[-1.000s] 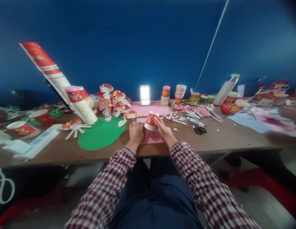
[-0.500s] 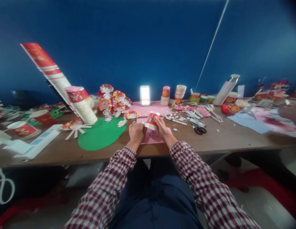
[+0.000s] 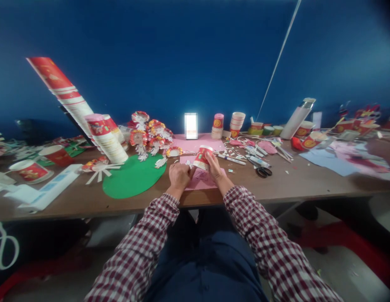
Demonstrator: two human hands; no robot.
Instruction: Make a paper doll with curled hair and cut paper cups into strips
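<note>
The right hand [image 3: 215, 167] is clamped on a red and white paper cup [image 3: 200, 157], and holds it from the right side. The cup is between the two hands, tilted a little, over a sheet of pink paper [image 3: 199, 184]. The left hand [image 3: 180, 175] is curled just beside the cup; whether it pinches something, I cannot tell. To the left of this hand, a green paper [image 3: 135, 179] lies on the brown tabletop [image 3: 295, 180]. To the right of the right hand lie a pen [image 3: 232, 159] and, farther away, black scissors [image 3: 263, 172].
</note>
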